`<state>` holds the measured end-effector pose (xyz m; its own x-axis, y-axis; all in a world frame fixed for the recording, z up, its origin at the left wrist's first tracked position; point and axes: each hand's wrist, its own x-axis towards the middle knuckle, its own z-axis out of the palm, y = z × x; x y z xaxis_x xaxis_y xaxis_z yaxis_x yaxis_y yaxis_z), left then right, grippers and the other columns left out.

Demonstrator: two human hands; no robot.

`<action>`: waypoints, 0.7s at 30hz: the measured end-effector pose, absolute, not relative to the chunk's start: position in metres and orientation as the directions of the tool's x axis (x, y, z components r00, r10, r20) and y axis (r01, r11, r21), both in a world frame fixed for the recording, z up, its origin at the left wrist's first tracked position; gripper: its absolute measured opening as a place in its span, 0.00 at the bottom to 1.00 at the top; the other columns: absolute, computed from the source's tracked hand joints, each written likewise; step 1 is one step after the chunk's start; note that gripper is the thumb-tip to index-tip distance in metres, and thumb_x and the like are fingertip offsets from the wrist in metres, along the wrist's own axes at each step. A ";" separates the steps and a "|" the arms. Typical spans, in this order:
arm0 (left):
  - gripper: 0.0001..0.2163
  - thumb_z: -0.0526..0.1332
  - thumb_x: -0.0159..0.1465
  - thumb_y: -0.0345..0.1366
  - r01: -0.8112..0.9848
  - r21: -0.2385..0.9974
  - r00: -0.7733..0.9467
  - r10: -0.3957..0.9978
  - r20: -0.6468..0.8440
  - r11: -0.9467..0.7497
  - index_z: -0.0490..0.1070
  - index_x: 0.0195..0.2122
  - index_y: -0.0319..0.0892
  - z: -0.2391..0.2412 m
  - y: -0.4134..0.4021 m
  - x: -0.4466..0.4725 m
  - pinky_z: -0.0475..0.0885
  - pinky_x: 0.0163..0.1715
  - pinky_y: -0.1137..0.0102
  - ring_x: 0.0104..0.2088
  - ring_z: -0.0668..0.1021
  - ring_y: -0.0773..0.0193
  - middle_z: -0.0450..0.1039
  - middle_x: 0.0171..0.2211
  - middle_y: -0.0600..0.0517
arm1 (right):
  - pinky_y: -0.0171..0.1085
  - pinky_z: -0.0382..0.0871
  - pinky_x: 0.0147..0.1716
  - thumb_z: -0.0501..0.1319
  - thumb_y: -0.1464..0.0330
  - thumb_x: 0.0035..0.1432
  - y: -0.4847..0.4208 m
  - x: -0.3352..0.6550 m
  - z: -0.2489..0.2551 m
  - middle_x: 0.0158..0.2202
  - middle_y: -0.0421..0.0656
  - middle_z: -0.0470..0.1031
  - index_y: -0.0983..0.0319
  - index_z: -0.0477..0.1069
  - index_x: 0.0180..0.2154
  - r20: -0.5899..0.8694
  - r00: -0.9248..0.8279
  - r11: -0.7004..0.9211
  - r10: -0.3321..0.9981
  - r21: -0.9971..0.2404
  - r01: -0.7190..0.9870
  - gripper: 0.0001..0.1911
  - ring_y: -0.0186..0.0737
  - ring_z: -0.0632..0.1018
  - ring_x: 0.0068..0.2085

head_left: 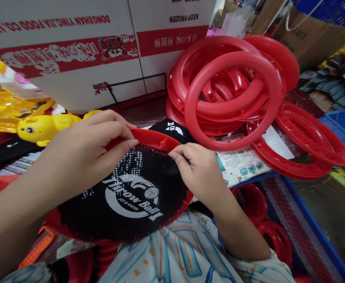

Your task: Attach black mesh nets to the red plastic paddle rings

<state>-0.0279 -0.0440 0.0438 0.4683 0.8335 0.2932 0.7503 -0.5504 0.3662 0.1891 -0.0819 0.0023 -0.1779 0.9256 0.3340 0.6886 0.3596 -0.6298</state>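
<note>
A red plastic ring (156, 138) rests against my lap, with a black mesh fabric (92, 212) stretched across it. White print on the fabric reads "Throw Ball". At the ring's far left rim, my left hand (101, 143) is closed, thumb and fingers pinching the mesh edge against the rim. My right hand (197, 167) pinches the same edge at the far right, its thumb and forefinger together. Small pegs along the inner rim poke through the fabric's edge. Part of the rim is hidden behind my left hand.
A heap of red rings (228, 100) lies at the back right, beside a white carton (81, 86). Behind my left hand is a yellow toy figure (39, 127). Another black printed fabric (172, 129) lies beyond the ring. A blue crate (308, 228) with red rings stands at lower right.
</note>
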 end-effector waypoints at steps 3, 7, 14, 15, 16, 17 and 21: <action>0.11 0.53 0.65 0.40 0.752 0.370 0.461 0.836 0.296 -0.546 0.69 0.29 0.44 0.043 -0.043 -0.027 0.64 0.35 0.68 0.34 0.73 0.65 0.70 0.35 0.55 | 0.34 0.65 0.34 0.57 0.70 0.64 -0.083 0.185 -0.002 0.28 0.43 0.76 0.65 0.76 0.32 0.370 -0.174 0.374 0.913 -0.585 0.719 0.11 0.35 0.75 0.32; 0.11 0.52 0.64 0.42 0.775 0.373 0.434 0.858 0.273 -0.510 0.69 0.29 0.44 0.041 -0.041 -0.028 0.64 0.36 0.66 0.35 0.73 0.63 0.70 0.34 0.54 | 0.36 0.65 0.37 0.56 0.70 0.65 -0.079 0.176 -0.003 0.31 0.44 0.78 0.66 0.75 0.32 0.361 -0.123 0.318 0.924 -0.550 0.773 0.12 0.37 0.76 0.34; 0.12 0.51 0.64 0.42 0.775 0.410 0.417 0.877 0.240 -0.481 0.69 0.28 0.45 0.038 -0.042 -0.031 0.65 0.38 0.64 0.37 0.73 0.61 0.70 0.34 0.52 | 0.36 0.64 0.36 0.54 0.69 0.66 -0.081 0.174 -0.003 0.30 0.43 0.77 0.65 0.73 0.31 0.342 -0.203 0.359 0.918 -0.492 0.793 0.13 0.37 0.74 0.33; 0.12 0.51 0.64 0.42 0.775 0.411 0.416 0.877 0.240 -0.480 0.69 0.28 0.45 0.038 -0.042 -0.031 0.65 0.38 0.64 0.37 0.73 0.61 0.70 0.34 0.52 | 0.37 0.65 0.36 0.54 0.69 0.66 -0.082 0.175 -0.005 0.30 0.44 0.77 0.65 0.73 0.31 0.375 -0.213 0.385 0.902 -0.479 0.788 0.13 0.37 0.74 0.33; 0.12 0.52 0.64 0.42 0.775 0.409 0.415 0.876 0.245 -0.481 0.69 0.28 0.45 0.038 -0.043 -0.032 0.65 0.38 0.65 0.37 0.73 0.61 0.70 0.34 0.52 | 0.37 0.65 0.37 0.53 0.70 0.66 -0.083 0.175 -0.007 0.30 0.44 0.76 0.65 0.73 0.32 0.408 -0.221 0.410 0.886 -0.466 0.784 0.14 0.37 0.73 0.33; 0.12 0.52 0.64 0.42 0.774 0.410 0.412 0.876 0.252 -0.482 0.69 0.28 0.45 0.038 -0.044 -0.032 0.65 0.38 0.65 0.37 0.73 0.61 0.70 0.34 0.53 | 0.37 0.65 0.37 0.52 0.70 0.67 -0.085 0.176 -0.008 0.30 0.45 0.76 0.65 0.73 0.32 0.433 -0.229 0.430 0.872 -0.452 0.781 0.14 0.37 0.73 0.33; 0.11 0.53 0.64 0.41 0.773 0.409 0.409 0.874 0.262 -0.484 0.69 0.28 0.45 0.037 -0.045 -0.033 0.65 0.37 0.65 0.37 0.73 0.62 0.69 0.33 0.54 | 0.37 0.67 0.38 0.51 0.71 0.66 -0.087 0.176 -0.009 0.31 0.45 0.77 0.65 0.73 0.34 0.439 -0.254 0.457 0.862 -0.457 0.763 0.13 0.38 0.73 0.34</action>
<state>-0.0335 -0.0445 0.0368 0.4091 0.8741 0.2618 0.7733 -0.4845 0.4091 0.1764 -0.0875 -0.0089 -0.2540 0.8620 0.4387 0.7629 0.4574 -0.4570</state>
